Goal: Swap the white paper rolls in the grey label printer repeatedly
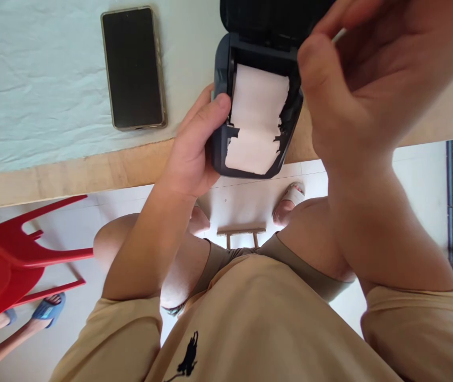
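Observation:
A dark, hand-sized portable receipt printer [220, 69] is tilted up over the table's near edge, its black lid [266, 21] swung up at the top of the view. White paper [256, 116] with ragged, torn edges lies in its compartment. My left hand [198, 138] wraps round the printer's left side, thumb on the rim. At the upper right, my right hand [354, 79] is closed at the lid's right edge, thumb against the printer. Its fingertips are partly cut off by the frame's top.
To the left, a smartphone [133, 69] with a dark screen lies on the pale cloth [39, 79] over the wooden table [71, 167]. A red plastic chair [3, 260] stands at lower left, with another person's slippered foot [49, 310] beside it. My legs are below the table edge.

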Demonstrator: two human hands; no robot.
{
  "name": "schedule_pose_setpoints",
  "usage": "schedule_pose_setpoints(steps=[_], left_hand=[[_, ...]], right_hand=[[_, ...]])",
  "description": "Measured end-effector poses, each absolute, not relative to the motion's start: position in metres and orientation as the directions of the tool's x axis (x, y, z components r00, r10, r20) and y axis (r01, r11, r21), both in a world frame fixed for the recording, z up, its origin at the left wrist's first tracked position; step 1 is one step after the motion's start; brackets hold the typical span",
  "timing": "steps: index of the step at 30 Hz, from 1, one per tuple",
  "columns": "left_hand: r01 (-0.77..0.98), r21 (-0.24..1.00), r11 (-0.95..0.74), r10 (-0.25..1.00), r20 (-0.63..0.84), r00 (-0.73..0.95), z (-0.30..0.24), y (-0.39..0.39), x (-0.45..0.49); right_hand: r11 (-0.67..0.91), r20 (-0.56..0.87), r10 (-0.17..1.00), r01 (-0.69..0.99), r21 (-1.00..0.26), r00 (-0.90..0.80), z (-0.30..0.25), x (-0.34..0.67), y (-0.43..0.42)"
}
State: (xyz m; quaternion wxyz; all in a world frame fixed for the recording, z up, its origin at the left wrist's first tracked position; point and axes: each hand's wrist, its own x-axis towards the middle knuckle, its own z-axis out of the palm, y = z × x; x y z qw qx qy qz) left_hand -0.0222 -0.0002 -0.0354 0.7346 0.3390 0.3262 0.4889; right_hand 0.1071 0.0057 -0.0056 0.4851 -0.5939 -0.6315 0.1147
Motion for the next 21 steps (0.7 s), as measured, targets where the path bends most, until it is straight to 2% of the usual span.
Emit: schedule_pose_setpoints(steps=[2,4,12,15,17,19,21], left_hand=[[-0.488,0.824,0.289,0.94,-0.147,0.308,-0.035,0.0,-0.023],[-0.469,0.834,0.29,0.937,-0.147,0.318,-0.035,0.0,-0.023],[-0.425,0.848,0.318,0.911,-0.149,0.386,-0.034,0.0,-0.026],[-0.415,0.851,0.321,0.912,-0.16,0.377,-0.033,-0.001,-0.025],[-0.405,0.861,0.306,0.917,-0.153,0.368,-0.033,-0.002,-0.025],[-0.405,0.868,0.286,0.922,-0.134,0.363,-0.034,-0.003,-0.025],[-0.413,0.87,0.27,0.926,-0.117,0.358,-0.035,-0.003,-0.024]], right_hand=[[0.193,0.36,0.932,0.787,-0.586,0.04,-0.005,0.109,0.002],[0.198,0.268,0.961,0.845,-0.497,-0.067,-0.002,0.112,-0.002],[0.221,0.052,0.975,0.903,-0.369,-0.217,0.007,0.125,-0.001],[0.232,0.032,0.971,0.915,-0.331,-0.235,0.005,0.126,0.001],[0.26,0.061,0.965,0.889,-0.376,-0.257,0.004,0.125,0.0],[0.261,0.116,0.965,0.838,-0.478,-0.235,0.007,0.123,-0.003],[0.227,0.107,0.973,0.761,-0.608,-0.205,0.013,0.122,-0.006]])
